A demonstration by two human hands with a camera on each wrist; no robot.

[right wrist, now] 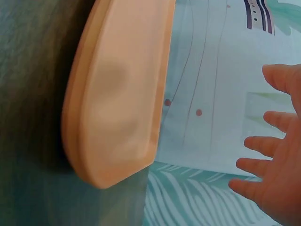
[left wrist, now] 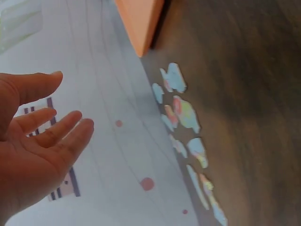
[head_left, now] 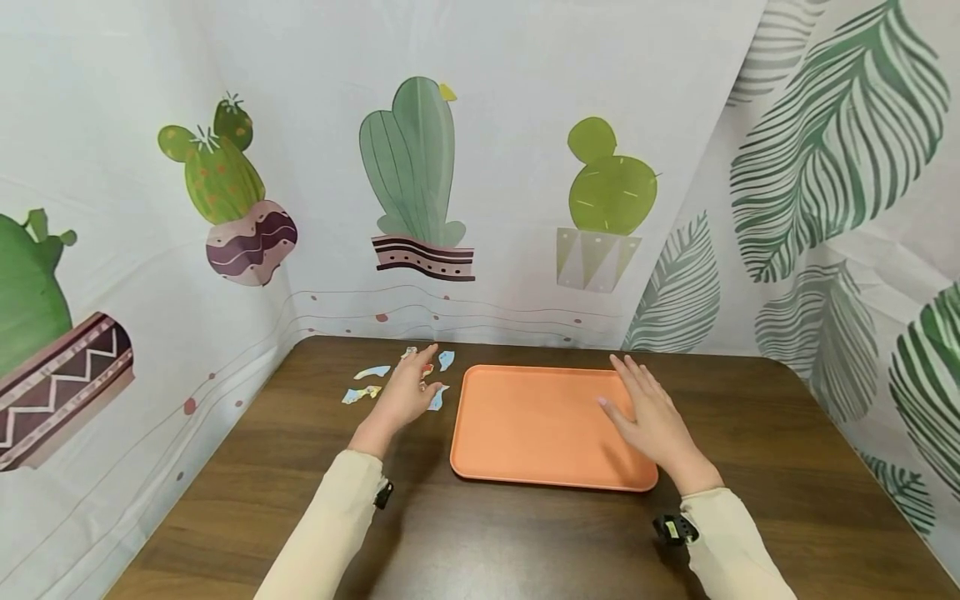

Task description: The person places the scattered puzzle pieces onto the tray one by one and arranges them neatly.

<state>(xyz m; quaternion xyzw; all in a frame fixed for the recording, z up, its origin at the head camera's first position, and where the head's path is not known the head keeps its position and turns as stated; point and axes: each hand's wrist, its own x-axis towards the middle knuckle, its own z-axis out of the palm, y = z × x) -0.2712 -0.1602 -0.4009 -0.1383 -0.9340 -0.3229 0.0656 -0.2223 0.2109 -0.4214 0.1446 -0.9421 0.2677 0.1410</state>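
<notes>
Several flat, irregular pieces [left wrist: 187, 117] in pale blue with patches of yellow and red lie scattered at the table's far left. Over them in the head view hovers my left hand [head_left: 406, 392], overlapping some; its fingers are relaxed and hold nothing. In the left wrist view that hand [left wrist: 47, 141] appears palm up to the camera, apart from the pieces. An orange rectangular tray [head_left: 540, 425] lies flat to the right of the pieces, its inside bare. Above the tray's right side is my right hand [head_left: 651, 417], fingers spread and straight, holding nothing.
The dark wooden table [head_left: 525, 542] meets a white hanging cloth [head_left: 517, 167] printed with cacti along its back and left side. A leaf-patterned cloth [head_left: 832, 167] hangs at the right. Both wrists carry small black devices [head_left: 675, 529].
</notes>
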